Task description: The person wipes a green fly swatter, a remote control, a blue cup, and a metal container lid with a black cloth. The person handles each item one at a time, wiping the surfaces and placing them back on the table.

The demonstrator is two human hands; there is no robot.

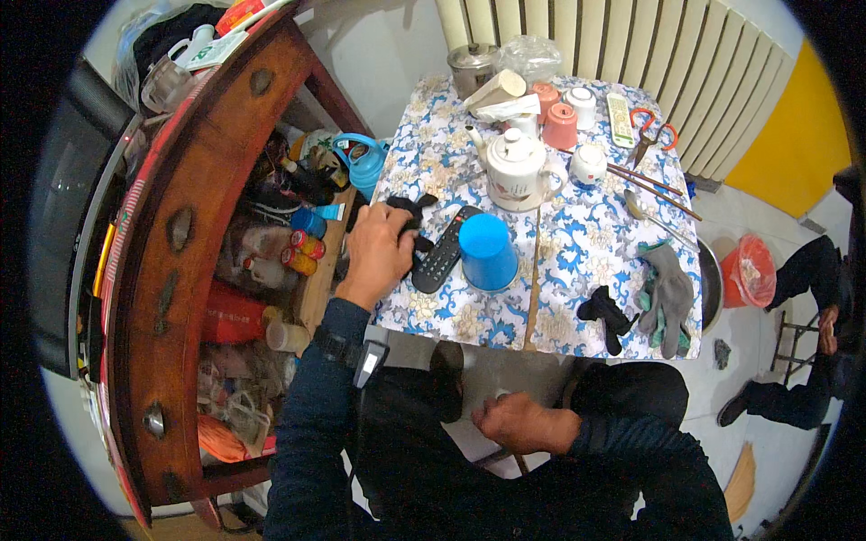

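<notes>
My left hand [374, 252] reaches over the left edge of the table, its fingers bent round a crumpled black cloth piece [413, 209], possibly a sock or glove. Just right of it lies a black remote control [442, 252]. Beside the remote an upside-down blue plastic cup [488, 252] stands on the table. In front of my lap, below the table edge, my right hand [523, 422] is curled into a loose fist with nothing visible in it. Another black cloth piece [609, 317] lies near the right front edge, next to grey-green work gloves [667, 302].
The flowered tablecloth [433, 320] also carries a white teapot [516, 176], upturned cups [560, 126], a white remote [621, 120], scissors [646, 140], chopsticks [654, 185] and a spoon [654, 216]. A wooden cabinet [176, 261] stands left. At right are a red bin [747, 270] and a seated person [812, 334].
</notes>
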